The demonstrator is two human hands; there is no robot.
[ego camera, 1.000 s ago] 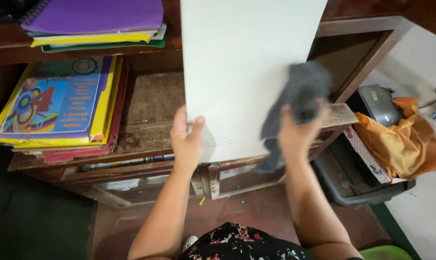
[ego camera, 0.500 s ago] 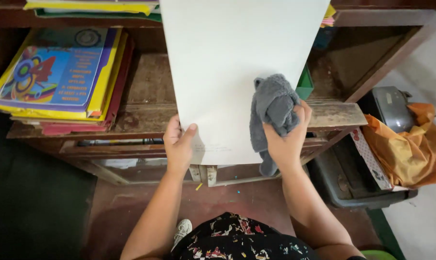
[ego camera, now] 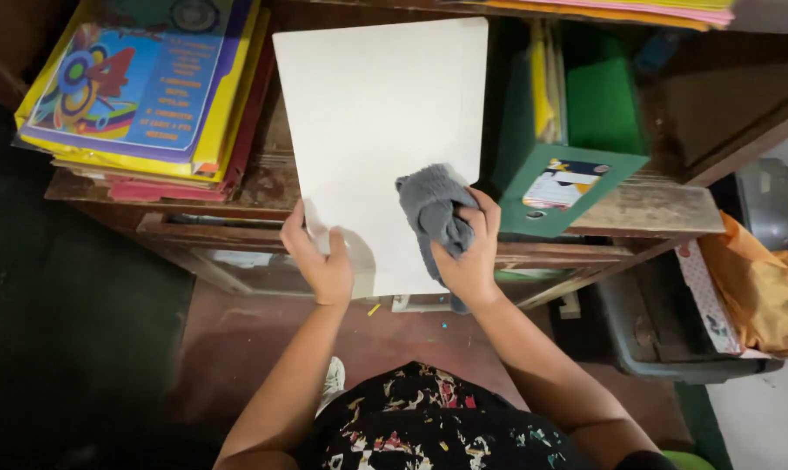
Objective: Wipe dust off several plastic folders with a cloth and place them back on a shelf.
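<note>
Left hand (ego camera: 322, 261) fingers are clamping the lower-left edge of the flat white rectangular board (ego camera: 381, 130) at frame centre, long axis running up-frame, while right hand (ego camera: 468, 252) fingers are bunching the grey fuzzy cloth (ego camera: 430, 204) against its lower right.

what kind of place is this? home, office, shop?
Probably a home study or storage corner, though a small classroom is possible. A worn wooden shelf holds a stack of colourful workbooks and a green file box. The left hand steadies a white board while the right hand presses a grey cloth on it.
</note>
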